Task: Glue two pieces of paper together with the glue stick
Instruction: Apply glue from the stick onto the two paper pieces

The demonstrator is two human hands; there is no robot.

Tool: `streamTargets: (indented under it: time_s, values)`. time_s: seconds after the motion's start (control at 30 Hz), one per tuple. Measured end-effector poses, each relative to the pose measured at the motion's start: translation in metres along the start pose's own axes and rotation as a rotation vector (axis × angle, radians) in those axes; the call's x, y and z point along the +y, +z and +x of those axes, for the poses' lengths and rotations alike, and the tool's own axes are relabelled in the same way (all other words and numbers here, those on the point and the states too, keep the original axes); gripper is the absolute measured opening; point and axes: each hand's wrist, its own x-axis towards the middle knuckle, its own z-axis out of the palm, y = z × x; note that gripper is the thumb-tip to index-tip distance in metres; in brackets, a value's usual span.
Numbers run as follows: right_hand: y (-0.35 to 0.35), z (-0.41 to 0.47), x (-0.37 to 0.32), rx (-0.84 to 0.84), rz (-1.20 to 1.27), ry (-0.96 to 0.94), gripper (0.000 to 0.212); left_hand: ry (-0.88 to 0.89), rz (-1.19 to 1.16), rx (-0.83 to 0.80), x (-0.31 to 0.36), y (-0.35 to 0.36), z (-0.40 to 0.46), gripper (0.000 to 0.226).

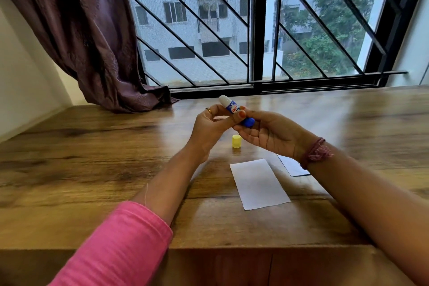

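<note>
Glue stick (234, 109) uncapped and held aloft over the table (92, 158), white glue end tilted up and away toward the window, blue base pointing back toward the right palm. Yellow cap (236, 141) off and standing on the wood just below the hands — first step done, by the look of it. No glue visibly laid yet: one white paper (258, 184) lying flat and bare nearer the table's front edge, a second paper (291, 166) just beside it to the right, partly hidden under the right forearm, the two apart and unjoined. Spreading, stacking and pressing all judged still to come.

Left hand (212, 124) raised, its grip closed on the tube's middle, thumb across the label, ring showing on one finger. Right hand (270, 133) palm-up, fingertips pinching the blue base — likely poised to twist the glue out. Pink sleeve pushed back on the left arm, thread band at the right wrist.
</note>
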Motion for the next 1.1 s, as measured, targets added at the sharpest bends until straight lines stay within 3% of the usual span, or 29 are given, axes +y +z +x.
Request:
streamTargets:
  time_s: [0.1, 0.23, 0.3, 0.4, 0.5, 0.8, 0.93, 1.1]
  values:
    - [0.0, 0.002, 0.001, 0.007, 0.042, -0.048, 0.043, 0.006, 0.147, -0.053, 0.004, -0.003, 0.001, 0.029]
    - [-0.003, 0.003, -0.002, 0.163, 0.126, -0.147, 0.022, -0.015, 0.348, -0.081, 0.008, -0.012, 0.002, 0.045]
    - [-0.005, 0.004, -0.003, 0.26, 0.17, -0.216, 0.019, 0.031, 0.51, -0.217, 0.01, -0.02, 0.001, 0.037]
    - [-0.006, 0.003, -0.005, 0.334, 0.197, -0.276, 0.019, 0.026, 0.624, -0.562, 0.011, -0.026, -0.009, 0.019]
    - [-0.005, -0.001, -0.008, 0.368, 0.195, -0.304, 0.021, -0.003, 0.751, -0.737, 0.008, -0.026, -0.015, 0.021]
    - [-0.01, -0.043, -0.002, 0.325, 0.087, -0.27, 0.018, -0.015, 0.957, -0.8, 0.004, -0.021, -0.015, 0.035]
    - [-0.011, -0.067, 0.008, 0.298, 0.053, -0.218, 0.01, -0.006, 0.923, -0.722, -0.001, -0.015, -0.016, 0.038]
    - [-0.001, -0.086, 0.025, 0.315, -0.026, -0.176, 0.016, 0.085, 0.901, -0.598, -0.005, -0.002, -0.024, 0.034]
